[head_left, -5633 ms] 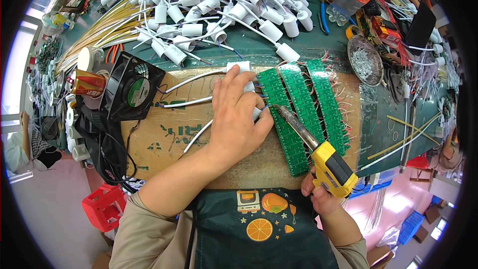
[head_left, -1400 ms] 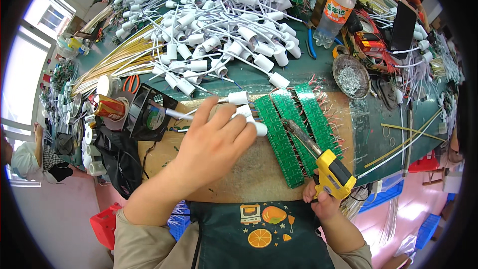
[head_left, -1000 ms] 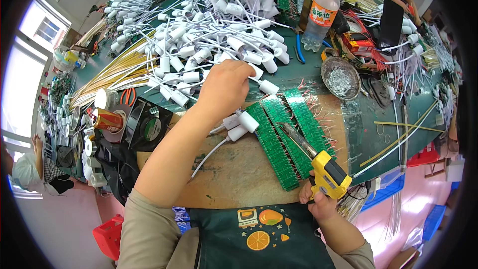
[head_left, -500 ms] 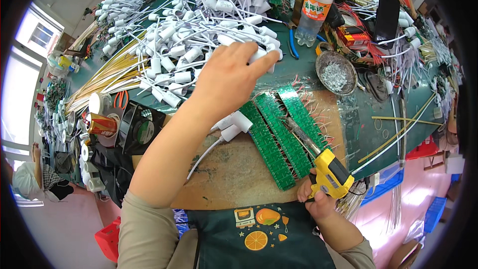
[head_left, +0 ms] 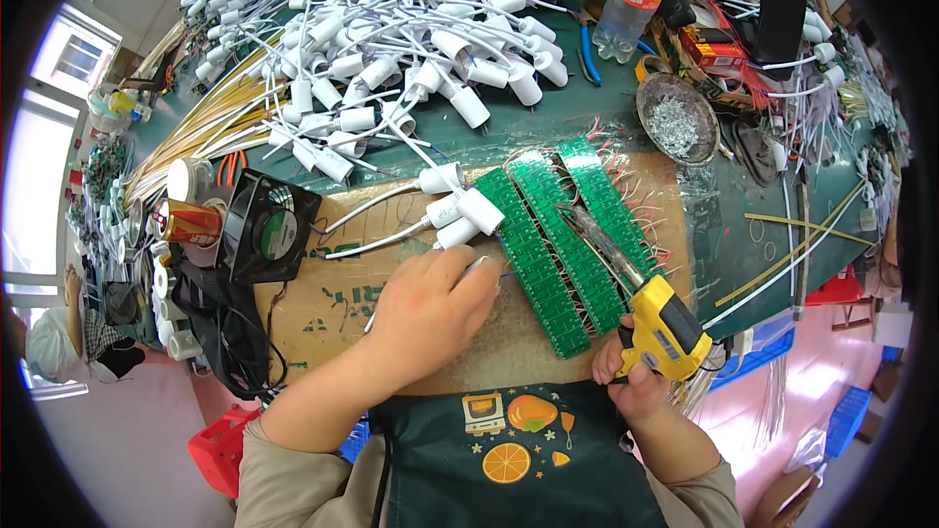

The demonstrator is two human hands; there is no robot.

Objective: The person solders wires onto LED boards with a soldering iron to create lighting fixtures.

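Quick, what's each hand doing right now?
Left hand: closed around a mostly hidden white lamp socket.
Right hand: closed, holding a yellow soldering gun.

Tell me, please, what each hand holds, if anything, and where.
Right hand: yellow soldering gun, by its handle. Left hand: apparently a white socket, mostly hidden; exact grip unclear.

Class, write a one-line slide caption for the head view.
Right hand holds a yellow soldering gun over green circuit boards; left hand sits beside white cabled fittings.

Khaki sleeves (head_left: pixel 293 477) flank a dark green, fruit-printed apron (head_left: pixel 440 489).
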